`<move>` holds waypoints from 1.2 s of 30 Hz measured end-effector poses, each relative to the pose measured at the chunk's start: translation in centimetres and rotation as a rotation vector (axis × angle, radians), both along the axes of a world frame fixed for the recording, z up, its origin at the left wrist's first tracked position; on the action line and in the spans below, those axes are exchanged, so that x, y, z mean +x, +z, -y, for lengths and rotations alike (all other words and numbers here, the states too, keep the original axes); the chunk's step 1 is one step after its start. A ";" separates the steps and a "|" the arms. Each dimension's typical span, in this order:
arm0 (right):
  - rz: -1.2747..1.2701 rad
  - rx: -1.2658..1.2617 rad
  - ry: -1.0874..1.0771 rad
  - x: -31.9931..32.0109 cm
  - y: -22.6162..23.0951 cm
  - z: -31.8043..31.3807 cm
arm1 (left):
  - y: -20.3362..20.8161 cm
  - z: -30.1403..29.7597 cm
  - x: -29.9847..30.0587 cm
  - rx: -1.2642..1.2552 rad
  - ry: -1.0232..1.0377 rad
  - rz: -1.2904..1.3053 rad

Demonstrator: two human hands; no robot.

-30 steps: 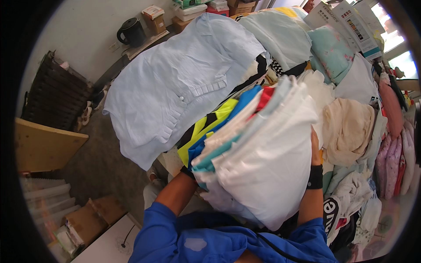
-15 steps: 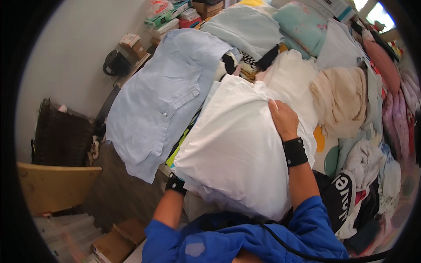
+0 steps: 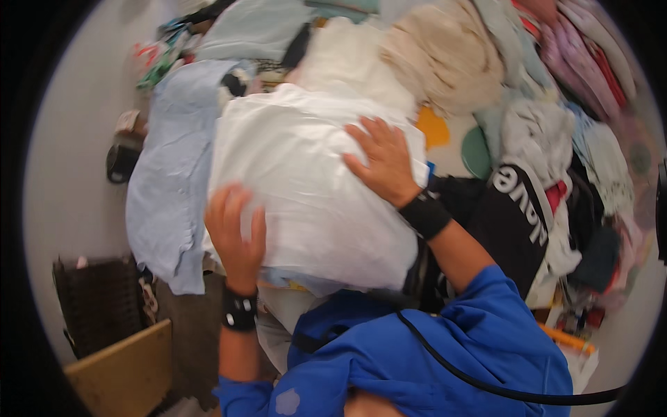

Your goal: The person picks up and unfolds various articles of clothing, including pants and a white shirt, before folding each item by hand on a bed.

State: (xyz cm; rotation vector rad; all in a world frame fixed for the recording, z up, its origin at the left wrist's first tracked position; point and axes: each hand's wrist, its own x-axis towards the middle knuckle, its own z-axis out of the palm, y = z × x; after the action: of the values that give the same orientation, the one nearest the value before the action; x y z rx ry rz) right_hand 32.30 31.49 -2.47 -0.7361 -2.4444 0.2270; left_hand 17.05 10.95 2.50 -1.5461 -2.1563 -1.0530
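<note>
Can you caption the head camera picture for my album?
Left hand and right hand over white cloth, beside a pale blue garment.

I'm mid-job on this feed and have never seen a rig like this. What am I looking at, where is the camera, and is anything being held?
There is no robot here: these are a person's bare hands. A wide fisheye camera on the head looks down, so straight edges bend. Picture left is the person's left.

The right hand lies spread on a large, smooth white cloth. The left hand is blurred over its left side; contact is unclear. Neither hand appears to grip anything.

Around it are a pale blue buttoned garment at left, a crumpled beige cloth beyond, and a black garment with white lettering at right.
</note>
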 end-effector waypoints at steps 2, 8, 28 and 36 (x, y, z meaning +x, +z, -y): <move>-0.035 -0.017 -0.010 -0.5 -0.3 0.6 | -1.3 -2.8 -1.2 -0.196 0.053 -0.181; -0.134 -0.017 -0.002 -0.3 0.2 0.8 | -4.0 -2.6 -2.9 -0.341 0.078 -0.194; 0.693 -0.304 -0.312 21.8 4.6 0.0 | -3.0 8.9 3.0 -0.276 -0.058 -0.204; 0.962 -0.298 -0.145 19.8 4.5 -0.6 | -3.7 7.8 5.5 -0.254 -0.159 -0.143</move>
State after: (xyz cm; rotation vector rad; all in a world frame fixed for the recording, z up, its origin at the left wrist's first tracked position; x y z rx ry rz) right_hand 52.07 32.12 1.99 -1.3925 -3.2637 0.2100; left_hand 22.57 3.16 -1.17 -1.8712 -2.1635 -0.7072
